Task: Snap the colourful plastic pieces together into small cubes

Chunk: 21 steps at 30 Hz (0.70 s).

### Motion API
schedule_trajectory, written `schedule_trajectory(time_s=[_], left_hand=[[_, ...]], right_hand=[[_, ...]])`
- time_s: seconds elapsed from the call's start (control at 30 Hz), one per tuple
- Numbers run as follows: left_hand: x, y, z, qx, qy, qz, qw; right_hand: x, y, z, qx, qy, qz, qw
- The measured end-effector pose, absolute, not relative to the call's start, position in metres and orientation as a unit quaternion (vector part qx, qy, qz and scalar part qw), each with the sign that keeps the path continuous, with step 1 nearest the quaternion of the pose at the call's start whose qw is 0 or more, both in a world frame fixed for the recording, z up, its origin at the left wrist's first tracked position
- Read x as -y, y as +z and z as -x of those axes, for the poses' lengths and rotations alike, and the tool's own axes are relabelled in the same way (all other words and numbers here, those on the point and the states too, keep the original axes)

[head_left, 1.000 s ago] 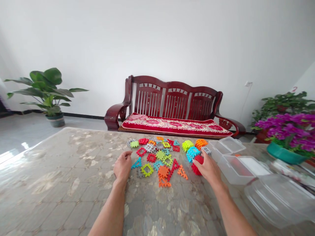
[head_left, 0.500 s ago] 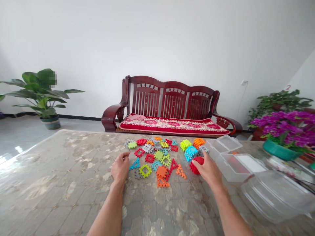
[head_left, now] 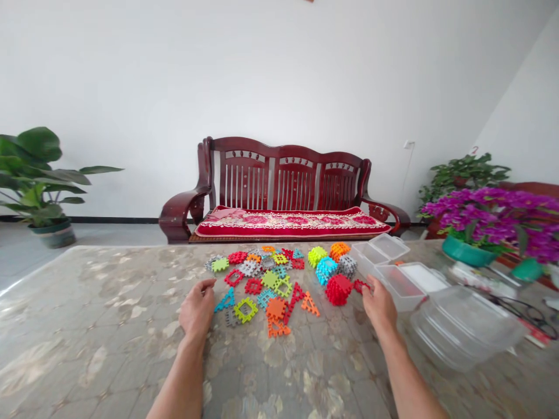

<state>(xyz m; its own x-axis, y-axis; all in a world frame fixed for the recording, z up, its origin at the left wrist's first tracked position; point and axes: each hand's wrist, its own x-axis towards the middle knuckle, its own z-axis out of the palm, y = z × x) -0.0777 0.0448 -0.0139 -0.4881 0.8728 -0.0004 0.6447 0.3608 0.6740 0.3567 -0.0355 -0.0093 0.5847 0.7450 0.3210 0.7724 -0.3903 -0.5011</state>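
Note:
My right hand [head_left: 381, 304] pinches a red toothed building piece [head_left: 360, 286] between thumb and fingers, just right of a red stack of pieces [head_left: 338, 289]. Beside that stack are blue [head_left: 325, 270], lime green [head_left: 317, 256], orange [head_left: 339, 251] and grey stacks [head_left: 347, 265]. My left hand [head_left: 197, 308] rests on the table with its fingers curled in, and nothing shows in them. Close to it lie a blue triangular piece [head_left: 225, 300] and a lime green square frame [head_left: 246, 311]. Several more loose pieces, including an orange triangle [head_left: 310, 303], are spread between the hands.
Clear plastic boxes [head_left: 402, 304] with raised lids stand right of the stacks, and a larger clear container [head_left: 467, 334] lies nearer me. Purple flowers in a teal pot [head_left: 467, 253] stand at the right. A wooden bench [head_left: 183, 212] is behind the patterned table [head_left: 109, 326].
My right hand has moved off the red stack to the right, and a red piece now shows in its fingers. The view has turned slightly right. My left hand keeps its place.

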Motion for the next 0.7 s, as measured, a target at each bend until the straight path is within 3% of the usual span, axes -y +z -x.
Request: schedule_trajectory(time_s=[0.4, 0.7], left_hand=[[-0.045, -0.014, 0.078, -0.802, 0.312, -0.48, 0.172], [-0.045, -0.014, 0.078, -0.802, 0.308, -0.481, 0.175]], right_hand=[[0.042, -0.034, -0.361, 0.525, -0.105, 0.837, 0.114], [0.051, -0.037, -0.359, 0.54, -0.141, 0.82, 0.127]])
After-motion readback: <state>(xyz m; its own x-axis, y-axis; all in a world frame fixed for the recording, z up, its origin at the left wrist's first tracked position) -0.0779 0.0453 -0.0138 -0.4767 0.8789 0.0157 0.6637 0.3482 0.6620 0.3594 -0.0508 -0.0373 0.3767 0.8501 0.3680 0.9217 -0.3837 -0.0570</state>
